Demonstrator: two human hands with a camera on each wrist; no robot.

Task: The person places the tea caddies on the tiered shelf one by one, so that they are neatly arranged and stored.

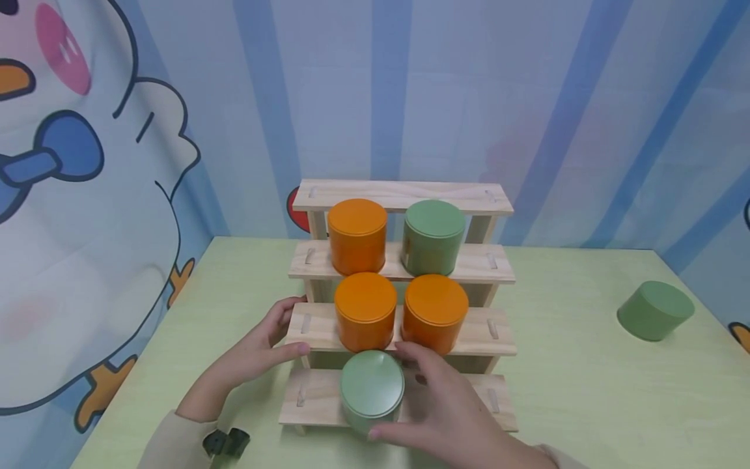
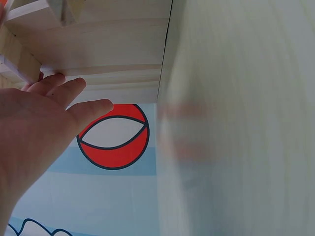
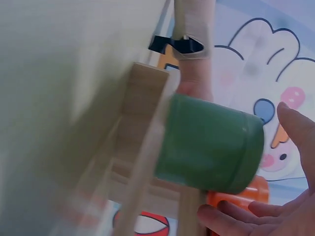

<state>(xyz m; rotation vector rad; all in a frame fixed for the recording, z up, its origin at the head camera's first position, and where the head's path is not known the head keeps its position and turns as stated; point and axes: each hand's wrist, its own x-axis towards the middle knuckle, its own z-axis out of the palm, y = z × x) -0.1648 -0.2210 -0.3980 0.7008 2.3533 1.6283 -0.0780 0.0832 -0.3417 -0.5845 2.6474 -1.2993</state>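
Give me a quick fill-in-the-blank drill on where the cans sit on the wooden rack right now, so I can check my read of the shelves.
1. The can on the lowest step of the wooden rack beside the right hand is ____ in colour.
2. The step above it holds two ____ cans.
3. The third step holds an orange can and a green can; the orange one stands on the ____.
4. The lone green can off the rack lies on the ____.

Missing words: green; orange; left; table
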